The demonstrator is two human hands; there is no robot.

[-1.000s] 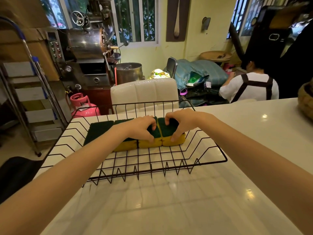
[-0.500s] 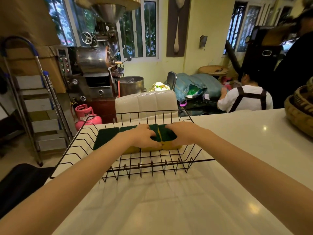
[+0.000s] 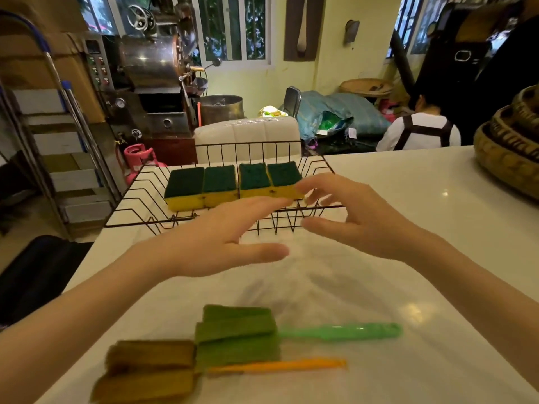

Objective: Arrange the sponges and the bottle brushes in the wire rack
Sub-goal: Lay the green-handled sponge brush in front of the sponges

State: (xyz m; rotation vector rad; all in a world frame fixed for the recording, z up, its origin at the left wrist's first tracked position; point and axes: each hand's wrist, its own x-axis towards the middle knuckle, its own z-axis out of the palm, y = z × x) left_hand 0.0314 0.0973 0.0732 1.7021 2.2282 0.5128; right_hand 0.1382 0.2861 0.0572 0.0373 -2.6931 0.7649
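Observation:
A black wire rack (image 3: 137,196) stands on the white counter and holds a row of several yellow sponges (image 3: 233,185) with dark green tops. My left hand (image 3: 215,243) and my right hand (image 3: 361,217) hover open above the counter, just in front of the rack, holding nothing. Near the counter's front edge lie two bottle brushes side by side. One is a green bottle brush (image 3: 291,330) with a green sponge head. The other is an orange-handled bottle brush (image 3: 274,366) with a brown sponge head at its left end.
Stacked woven baskets (image 3: 510,147) sit at the counter's right edge. Behind the counter are a white chair (image 3: 248,135), a metal machine (image 3: 151,71), a pink gas cylinder (image 3: 137,156) and a stepladder (image 3: 58,135). A seated person (image 3: 420,129) is at back right.
Both hands have let go of the sponges and pulled back out of the rack toward me. The view has tilted down, so the two brushes now show.

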